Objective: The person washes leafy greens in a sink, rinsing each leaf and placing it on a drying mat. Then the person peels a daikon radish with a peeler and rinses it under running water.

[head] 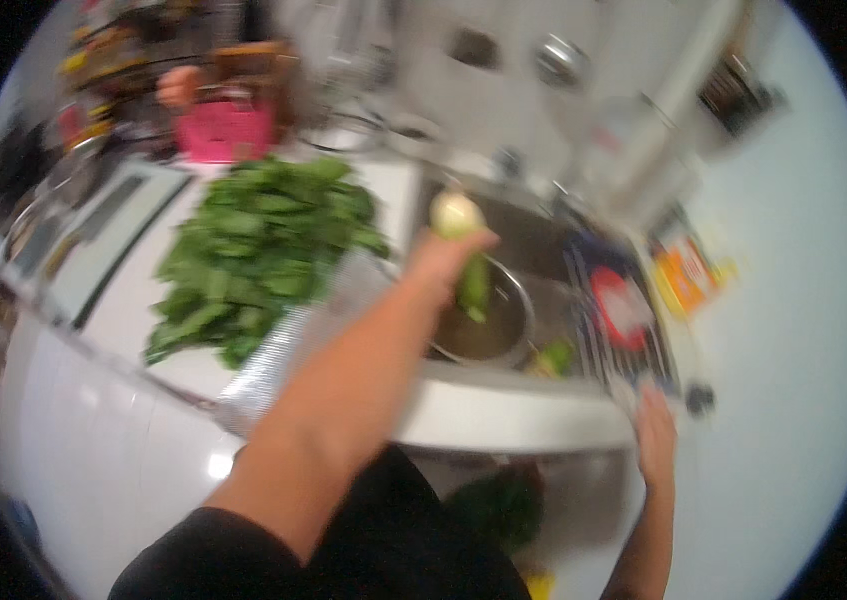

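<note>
My left hand (447, 259) is closed around a pale-ended green vegetable (457, 214), probably a leafy stalk; blur hides the exact kind. Its green tip hangs over a round metal pot of water (522, 300) standing in the sink (536, 247). At the right end of the counter's front edge, my right hand (654, 416) touches or lies beside a pale cloth-like thing (624, 391); whether it grips this cannot be told. A large heap of leafy greens (266, 247) lies on the white counter left of the sink. A small green scrap (554, 357) sits near the pot.
A dish rack (588, 330) with a red and white item (622, 307) stands right of the pot. Beyond it is a yellow and orange package (686, 276). A pink basket (227, 131) stands behind the greens; a ribbed silvery sheet (273, 367) lies before them. A faucet (562, 199) is behind the sink.
</note>
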